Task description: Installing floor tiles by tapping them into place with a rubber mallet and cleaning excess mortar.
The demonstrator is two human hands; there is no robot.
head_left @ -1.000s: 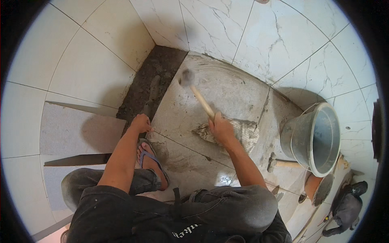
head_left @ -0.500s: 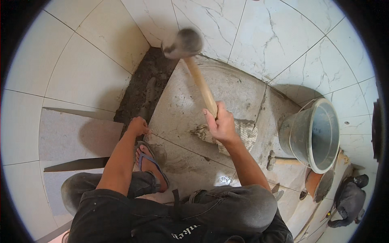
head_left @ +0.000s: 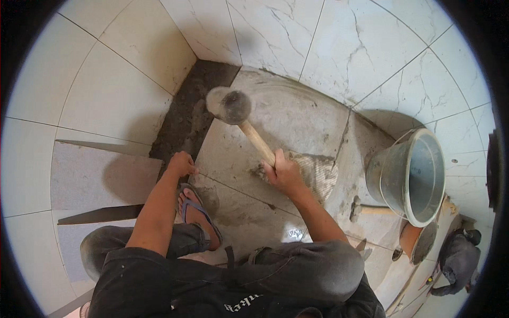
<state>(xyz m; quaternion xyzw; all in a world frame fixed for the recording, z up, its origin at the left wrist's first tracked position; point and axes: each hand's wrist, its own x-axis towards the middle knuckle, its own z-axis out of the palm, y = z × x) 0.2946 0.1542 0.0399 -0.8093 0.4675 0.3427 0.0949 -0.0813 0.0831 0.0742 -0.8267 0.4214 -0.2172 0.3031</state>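
Note:
My right hand [head_left: 282, 172] grips the pale wooden handle of a mallet [head_left: 256, 141], whose blurred dark head [head_left: 231, 106] is over the upper left of a grey floor tile [head_left: 236, 159]. A dirty striped cloth [head_left: 321, 175] lies beneath that hand. My left hand [head_left: 182, 165] has curled fingers at the tile's left edge, beside a strip of dark mortar [head_left: 183, 116]; what they hold, if anything, is hidden. My sandalled foot [head_left: 195, 209] is just below that hand.
Tiled walls [head_left: 360, 53] meet behind the mortar. Cut boards [head_left: 85, 180] lie at the left. At the right are a grey bucket [head_left: 382, 175], a second hammer [head_left: 371, 211], an orange pan [head_left: 409, 238] and a dark crumpled bundle [head_left: 456, 259].
The mallet's head rose toward the back wall half a second ago and is now lower, over the tile. My right hand has shifted slightly left. My left hand stays by the tile edge.

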